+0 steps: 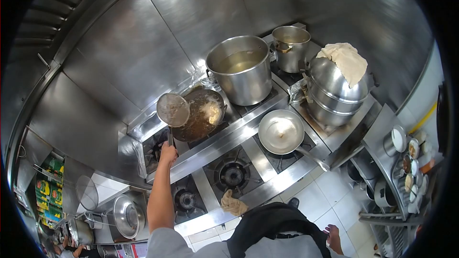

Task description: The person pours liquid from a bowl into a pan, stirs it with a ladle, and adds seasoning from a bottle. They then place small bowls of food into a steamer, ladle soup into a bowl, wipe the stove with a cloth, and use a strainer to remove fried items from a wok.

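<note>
My left hand is closed around the handle of a round mesh strainer, which is held over the left side of a dark wok. Brown oil fills the wok, and pale frying food foams at its right side. My right hand hangs low by my right side, its fingers loosely apart with nothing visible in them. A beige cloth lies on the stove's front edge, close to my body.
Right of the wok stands a tall stockpot of liquid, with a smaller pot behind. A frying pan rests on a front burner. A domed steamer carries a cloth. Shelves with bowls are at right; a metal basin is at left.
</note>
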Available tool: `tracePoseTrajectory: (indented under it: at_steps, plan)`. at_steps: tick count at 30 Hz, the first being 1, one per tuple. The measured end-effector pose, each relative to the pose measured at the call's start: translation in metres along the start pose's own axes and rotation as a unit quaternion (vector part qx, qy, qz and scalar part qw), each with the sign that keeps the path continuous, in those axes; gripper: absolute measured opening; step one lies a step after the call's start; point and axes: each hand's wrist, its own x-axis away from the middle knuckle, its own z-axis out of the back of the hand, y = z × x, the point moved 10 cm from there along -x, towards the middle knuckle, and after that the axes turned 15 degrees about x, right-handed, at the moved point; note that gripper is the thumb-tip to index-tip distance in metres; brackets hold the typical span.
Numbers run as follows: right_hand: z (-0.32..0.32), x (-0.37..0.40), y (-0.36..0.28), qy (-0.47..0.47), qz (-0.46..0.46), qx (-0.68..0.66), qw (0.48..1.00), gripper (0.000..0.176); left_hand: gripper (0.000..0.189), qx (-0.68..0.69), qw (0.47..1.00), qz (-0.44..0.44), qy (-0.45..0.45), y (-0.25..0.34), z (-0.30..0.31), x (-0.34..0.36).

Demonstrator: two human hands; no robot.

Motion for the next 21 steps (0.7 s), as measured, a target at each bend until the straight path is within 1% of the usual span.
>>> tracePoseTrajectory:
  at_steps: [1, 2, 3, 4, 6, 10, 11, 12, 13, 15, 16, 18, 19, 21]
  plan:
    - [0.002, 0.000, 0.005, 0.000, 0.001, -0.002, 1.000, 0.037, 0.030, 0.000, 1.000, -0.001, -0.001, -0.016, 0.006, -0.017]
    - [0.004, 0.002, 0.011, 0.001, -0.005, -0.006, 1.000, 0.037, 0.036, -0.163, 0.979, -0.102, 0.072, 0.000, 0.016, -0.019]
    - [0.005, 0.003, 0.016, 0.001, -0.011, -0.010, 1.000, 0.036, 0.042, -0.319, 0.916, -0.198, 0.142, 0.018, 0.020, -0.015]
    - [0.009, 0.006, 0.019, -0.004, -0.001, 0.002, 1.000, 0.037, 0.042, -0.318, 0.916, -0.199, 0.142, 0.013, 0.021, -0.022]
    - [0.016, 0.012, 0.026, 0.002, -0.002, 0.012, 1.000, 0.037, 0.056, -0.345, 0.922, -0.084, 0.155, 0.006, 0.016, -0.013]
    - [0.031, 0.029, 0.035, 0.013, 0.013, 0.029, 0.999, 0.038, 0.060, -0.347, 0.923, -0.078, 0.148, -0.019, 0.005, -0.035]
    - [0.033, 0.034, 0.035, 0.015, 0.021, 0.033, 0.999, 0.039, 0.058, -0.325, 0.931, -0.090, 0.140, -0.025, 0.001, -0.044]
    - [0.035, 0.033, 0.040, 0.021, -0.004, 0.028, 0.999, 0.039, 0.057, -0.303, 0.938, -0.101, 0.132, -0.035, -0.002, -0.057]
    - [0.038, 0.034, 0.042, 0.024, -0.005, 0.027, 0.999, 0.039, 0.057, -0.302, 0.939, -0.100, 0.129, -0.044, -0.005, -0.071]
    - [0.039, 0.041, 0.040, 0.025, 0.022, 0.025, 0.999, 0.039, 0.049, -0.233, 0.962, -0.112, 0.091, -0.044, -0.022, -0.081]
    - [0.039, 0.043, 0.040, 0.027, 0.023, 0.025, 0.999, 0.039, 0.049, -0.232, 0.962, -0.112, 0.090, -0.045, -0.026, -0.082]
    - [0.036, 0.045, 0.038, 0.017, 0.044, 0.016, 0.999, 0.038, 0.039, -0.131, 0.991, -0.010, 0.002, -0.066, -0.050, -0.085]
    - [0.034, 0.043, 0.038, 0.019, 0.046, 0.015, 0.999, 0.038, 0.039, -0.130, 0.991, -0.012, 0.000, -0.063, -0.057, -0.082]
    - [0.031, 0.037, 0.044, 0.017, 0.017, 0.015, 1.000, 0.038, 0.027, -0.072, 0.995, 0.046, -0.048, -0.077, -0.072, -0.079]
